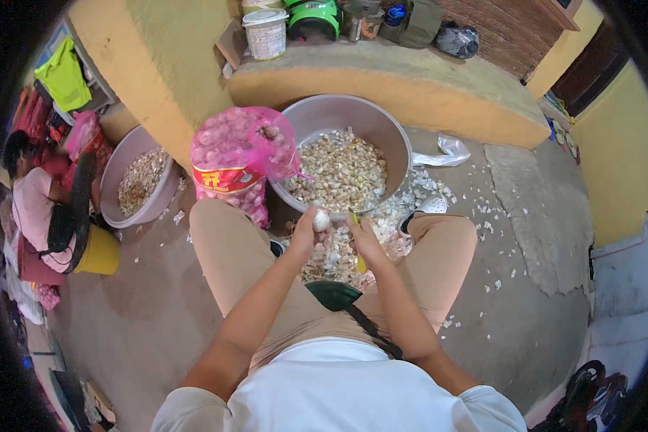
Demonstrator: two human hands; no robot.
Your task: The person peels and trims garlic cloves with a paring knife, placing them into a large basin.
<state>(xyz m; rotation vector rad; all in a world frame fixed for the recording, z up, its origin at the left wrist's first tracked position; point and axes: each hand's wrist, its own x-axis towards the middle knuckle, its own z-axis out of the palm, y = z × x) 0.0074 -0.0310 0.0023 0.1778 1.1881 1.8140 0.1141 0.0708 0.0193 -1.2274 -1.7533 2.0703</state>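
A white garlic bulb (pixel 321 219) is in the fingers of my left hand (pixel 305 234), above a heap of papery skins. My right hand (pixel 366 240) is closed around a small knife (pixel 361 265) with a yellow handle; its short blade points away from me, beside the bulb but apart from it. Just beyond both hands stands a wide grey tub (pixel 399 137) with many loose garlic cloves (pixel 342 169) in it. To its left, a pink mesh sack (pixel 227 147) full of garlic bulbs leans close to my knee.
Garlic skins (pixel 331 255) litter the floor between my feet and to the right. A clear plastic bag (pixel 443 153) lies right of the tub. Another person (pixel 39 201) sits at far left by a second tub (pixel 167 191) of cloves. A ledge (pixel 381 72) holds a white bucket (pixel 266 36).
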